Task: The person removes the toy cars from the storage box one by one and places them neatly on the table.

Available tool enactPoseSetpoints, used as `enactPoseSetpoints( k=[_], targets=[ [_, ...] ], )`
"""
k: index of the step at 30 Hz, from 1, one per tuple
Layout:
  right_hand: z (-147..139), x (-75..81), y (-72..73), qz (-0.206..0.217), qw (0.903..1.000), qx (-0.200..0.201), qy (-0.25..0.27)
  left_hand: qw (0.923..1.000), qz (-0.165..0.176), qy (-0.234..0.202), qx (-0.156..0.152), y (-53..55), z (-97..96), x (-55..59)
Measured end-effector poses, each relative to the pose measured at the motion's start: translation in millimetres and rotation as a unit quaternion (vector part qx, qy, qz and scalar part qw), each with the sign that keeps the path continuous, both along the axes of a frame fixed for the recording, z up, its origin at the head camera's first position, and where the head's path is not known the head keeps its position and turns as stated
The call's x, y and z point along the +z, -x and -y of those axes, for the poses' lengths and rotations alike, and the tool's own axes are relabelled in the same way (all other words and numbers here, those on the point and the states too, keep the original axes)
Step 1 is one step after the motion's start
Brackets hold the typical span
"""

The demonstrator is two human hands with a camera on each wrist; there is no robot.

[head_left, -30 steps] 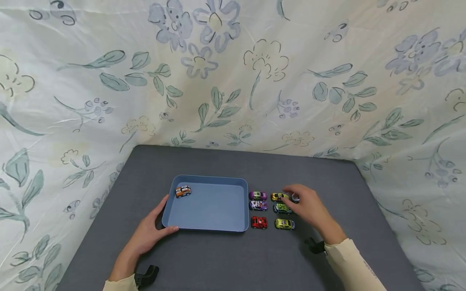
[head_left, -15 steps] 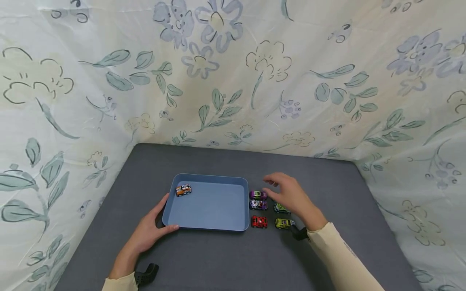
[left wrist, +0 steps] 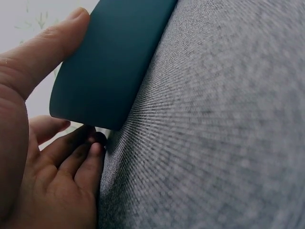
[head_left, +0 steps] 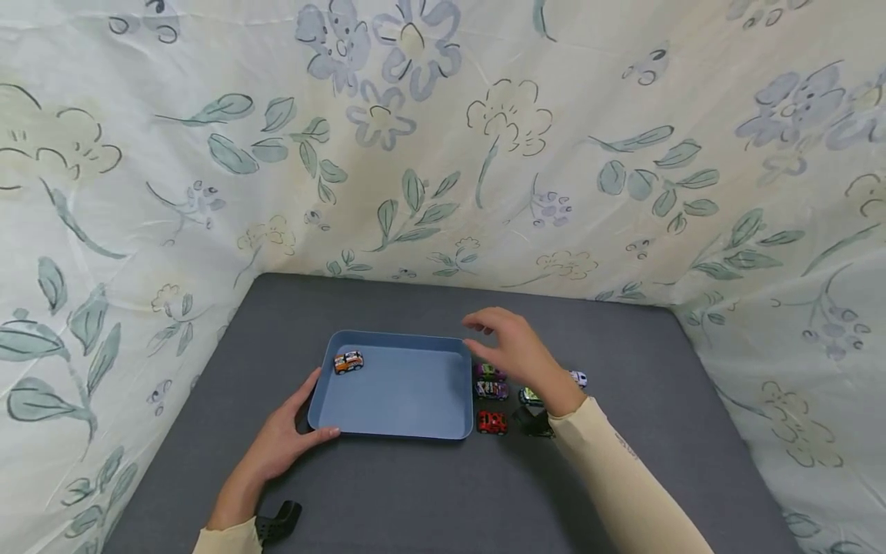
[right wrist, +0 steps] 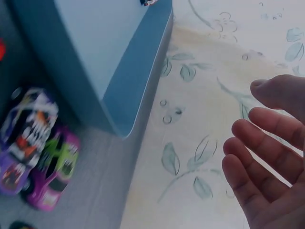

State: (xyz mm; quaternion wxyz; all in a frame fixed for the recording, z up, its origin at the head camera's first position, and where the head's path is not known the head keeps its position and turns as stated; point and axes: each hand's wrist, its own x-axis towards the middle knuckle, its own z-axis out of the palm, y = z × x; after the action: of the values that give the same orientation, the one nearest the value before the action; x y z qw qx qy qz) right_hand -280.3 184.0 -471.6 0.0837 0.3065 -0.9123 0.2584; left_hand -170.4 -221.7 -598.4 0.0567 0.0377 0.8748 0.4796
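A blue rectangular tray (head_left: pixel 401 404) lies on the dark table, with an orange toy car (head_left: pixel 348 362) inside near its back left corner. My left hand (head_left: pixel 277 446) holds the tray's front left corner, thumb at the front wall and fingers along the left side; the left wrist view shows the thumb on the tray wall (left wrist: pixel 114 62). Over the tray's back right corner hovers my right hand (head_left: pixel 508 346), fingers loosely bent and apart. Nothing is between them in the right wrist view. Closest below it are a purple-and-green toy car (right wrist: pixel 55 167) and a purple-and-white toy car (right wrist: pixel 31 126).
Right of the tray sit a red toy car (head_left: pixel 492 422), a green toy car (head_left: pixel 531 396) and a white toy car (head_left: pixel 577 378). The right forearm covers part of this group. Floral cloth (head_left: pixel 415 215) hangs around the grey tabletop (head_left: pixel 388 492).
My right hand has moved left from over the right-hand cars to the tray's back right corner, uncovering the white car. The left hand and the tray have stayed put.
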Motion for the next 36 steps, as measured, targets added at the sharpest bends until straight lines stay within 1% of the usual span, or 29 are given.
enactPoseSetpoints(
  k=[6, 10, 17, 21, 25, 29, 36],
  targets=[
    [20, 2.0, 5.3, 0.009, 0.9998, 0.019, 0.002, 1.0000, 0.002, -0.002, 0.003, -1.3, -2.2, -4.1],
    [35, 3.9, 10.9, 0.017, 0.9993, 0.034, -0.005, 1.0000, 0.003, 0.000, -0.001, 3.6, 0.3, -5.1],
    [68, 6.8, 22.2, 0.012, 0.9970, 0.071, -0.026, 1.0000, -0.003, -0.007, -0.003, 9.0, 4.7, -0.5],
    [86, 4.0, 31.0, 0.027, 0.9953, 0.086, -0.035, 1.0000, -0.003, -0.005, -0.006, 11.8, 5.5, 2.8],
    [98, -2.7, 34.5, 0.048, 0.9926, 0.099, -0.051, 1.0000, 0.003, -0.004, 0.000, 6.8, 1.0, 3.9],
    [110, -8.2, 33.3, 0.062, 0.9898, 0.109, -0.067, 0.9999, 0.010, -0.010, 0.003, 3.2, -2.3, 3.6],
    [130, -19.2, 30.9, 0.071, 0.9837, 0.140, -0.087, 0.9999, 0.009, -0.013, 0.007, -3.6, -6.2, 1.6]
  ],
)
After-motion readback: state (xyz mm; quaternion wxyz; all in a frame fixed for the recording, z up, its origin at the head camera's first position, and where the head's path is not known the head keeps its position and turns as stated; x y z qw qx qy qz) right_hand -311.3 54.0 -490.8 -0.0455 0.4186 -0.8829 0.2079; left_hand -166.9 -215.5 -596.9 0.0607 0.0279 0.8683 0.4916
